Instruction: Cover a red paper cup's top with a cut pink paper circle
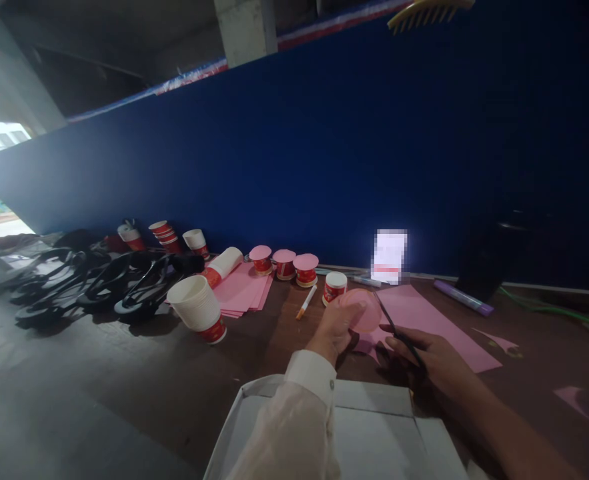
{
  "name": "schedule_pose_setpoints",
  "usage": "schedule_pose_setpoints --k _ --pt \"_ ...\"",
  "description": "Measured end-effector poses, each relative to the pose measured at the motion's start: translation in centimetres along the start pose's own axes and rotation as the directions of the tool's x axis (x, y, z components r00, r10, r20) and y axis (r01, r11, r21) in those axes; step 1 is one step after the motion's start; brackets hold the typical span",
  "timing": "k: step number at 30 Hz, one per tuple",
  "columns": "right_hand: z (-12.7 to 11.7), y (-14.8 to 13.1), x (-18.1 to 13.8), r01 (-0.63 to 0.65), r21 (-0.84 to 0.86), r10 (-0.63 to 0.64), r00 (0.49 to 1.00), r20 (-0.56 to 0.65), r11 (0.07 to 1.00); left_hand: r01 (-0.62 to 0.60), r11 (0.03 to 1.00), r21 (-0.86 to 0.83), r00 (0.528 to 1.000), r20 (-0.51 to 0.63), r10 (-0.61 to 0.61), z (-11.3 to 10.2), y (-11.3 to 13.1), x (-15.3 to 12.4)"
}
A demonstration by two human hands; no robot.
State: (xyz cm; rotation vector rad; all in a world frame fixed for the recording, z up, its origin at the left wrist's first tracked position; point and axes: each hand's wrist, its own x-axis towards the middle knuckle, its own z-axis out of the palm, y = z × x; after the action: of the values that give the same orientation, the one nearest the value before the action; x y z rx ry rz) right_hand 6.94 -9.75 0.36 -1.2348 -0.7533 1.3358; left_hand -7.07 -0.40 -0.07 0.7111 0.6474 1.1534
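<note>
My left hand [338, 327] is closed on a round pink paper disc [367, 312], held just above the brown table. My right hand [427, 357] grips black scissors [397, 328], whose blades point up and to the left and touch the disc's right edge. A pink paper sheet [424, 320] lies flat under and behind both hands. A small red and white paper cup [335, 287] stands upright just behind my left hand.
An open white cardboard box [374, 427] sits at the near edge. Three pink-capped cups [284, 263], a stack of pink sheets [244, 290], a tipped stack of cups [199, 308], an orange-tipped pen [307, 301], a purple marker [463, 297] and black sandals [124, 283] lie before the blue wall [324, 153].
</note>
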Motion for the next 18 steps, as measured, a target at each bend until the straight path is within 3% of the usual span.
schedule_pose_setpoints --k 18 --pt "0.23 0.00 -0.09 -0.003 0.010 0.003 1.000 -0.005 1.000 0.007 1.000 0.010 1.000 -0.023 -0.007 0.23 -0.04 -0.02"
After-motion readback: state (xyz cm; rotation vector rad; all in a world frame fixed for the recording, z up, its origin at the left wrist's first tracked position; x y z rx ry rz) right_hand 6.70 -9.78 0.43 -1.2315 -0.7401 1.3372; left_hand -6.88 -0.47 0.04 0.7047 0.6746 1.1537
